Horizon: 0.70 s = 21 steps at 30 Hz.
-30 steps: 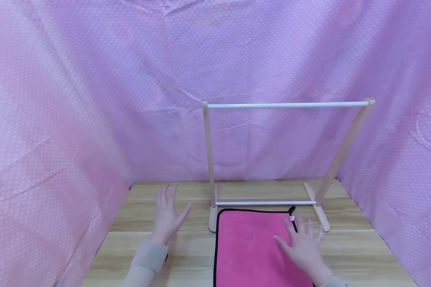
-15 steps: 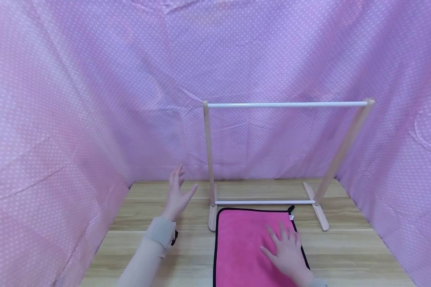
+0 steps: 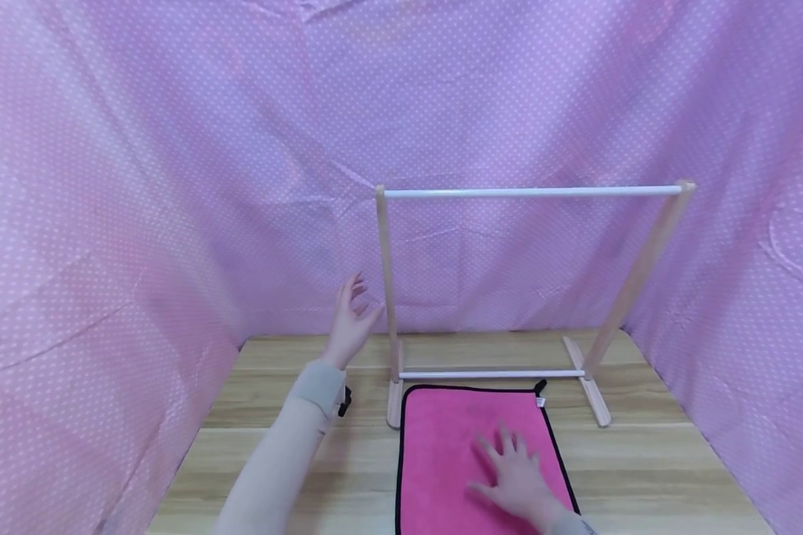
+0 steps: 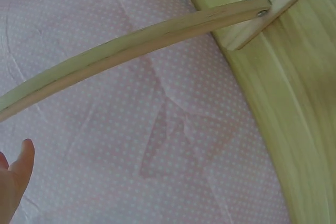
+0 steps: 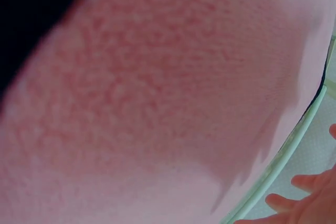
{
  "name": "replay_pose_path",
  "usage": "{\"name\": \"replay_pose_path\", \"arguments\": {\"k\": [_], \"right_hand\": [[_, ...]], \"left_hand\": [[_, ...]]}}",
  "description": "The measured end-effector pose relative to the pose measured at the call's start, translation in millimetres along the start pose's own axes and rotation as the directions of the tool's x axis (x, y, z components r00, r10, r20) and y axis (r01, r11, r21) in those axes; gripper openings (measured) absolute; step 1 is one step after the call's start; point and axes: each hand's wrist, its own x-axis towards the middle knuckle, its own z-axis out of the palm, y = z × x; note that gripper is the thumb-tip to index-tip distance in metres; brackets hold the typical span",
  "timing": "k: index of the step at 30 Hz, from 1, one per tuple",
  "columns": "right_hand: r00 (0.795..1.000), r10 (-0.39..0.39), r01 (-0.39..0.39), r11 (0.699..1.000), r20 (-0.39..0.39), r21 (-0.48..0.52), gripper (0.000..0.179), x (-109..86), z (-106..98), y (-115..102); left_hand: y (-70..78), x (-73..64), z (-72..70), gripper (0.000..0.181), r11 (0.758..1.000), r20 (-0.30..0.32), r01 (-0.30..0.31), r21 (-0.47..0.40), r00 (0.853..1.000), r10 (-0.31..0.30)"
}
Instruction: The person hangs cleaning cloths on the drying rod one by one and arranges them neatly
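Note:
A pink cloth [image 3: 442, 446] with black edging and a small white tag lies flat on the wooden table, in front of a wooden rack. My right hand [image 3: 517, 483] is low over the cloth with its fingers spread; in the right wrist view its fingertips [image 5: 304, 182] show beside the cloth's pink surface [image 5: 131, 77]. Raised beside the rack's left post [image 3: 387, 282], my left hand [image 3: 353, 323] has loosely bent fingers and holds nothing. The left wrist view shows one fingertip [image 4: 23, 161] below that post [image 4: 131, 43].
The rack has a white top bar [image 3: 535, 192], a white lower bar [image 3: 495, 374] and a slanting right post [image 3: 636, 282]. Dotted pink-purple curtains [image 3: 308, 148] surround the wooden table [image 3: 642, 461] at the back and both sides.
My left hand has risen and moved forward and right, toward the rack's left post. My right hand has slid left and nearer over the cloth. Cloth and rack stay in place.

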Motion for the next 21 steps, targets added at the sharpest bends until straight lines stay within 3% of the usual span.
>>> {"name": "replay_pose_path", "arguments": {"k": [5,12,16,21], "right_hand": [[1.000,-0.020,0.019,0.999,0.021,0.051,0.090,-0.2,4,2],[0.990,-0.049,0.034,0.993,0.129,0.114,0.100,-0.8,4,7],[0.978,-0.101,0.079,0.989,0.184,0.127,0.101,0.8,-3,7],[0.951,-0.066,0.029,0.992,0.301,0.124,0.099,6.3,-11,5]], "left_hand": [[2.2,15.4,6.7,0.071,1.000,0.003,-0.009,-0.022,1.000,0.009],[6.0,27.2,15.4,0.072,0.998,0.018,0.021,-0.062,1.000,-0.020],[7.6,33.2,19.5,0.071,0.996,0.027,0.014,-0.091,1.000,-0.011],[6.3,39.0,22.4,0.067,0.992,0.050,0.014,-0.125,0.999,-0.008]]}}
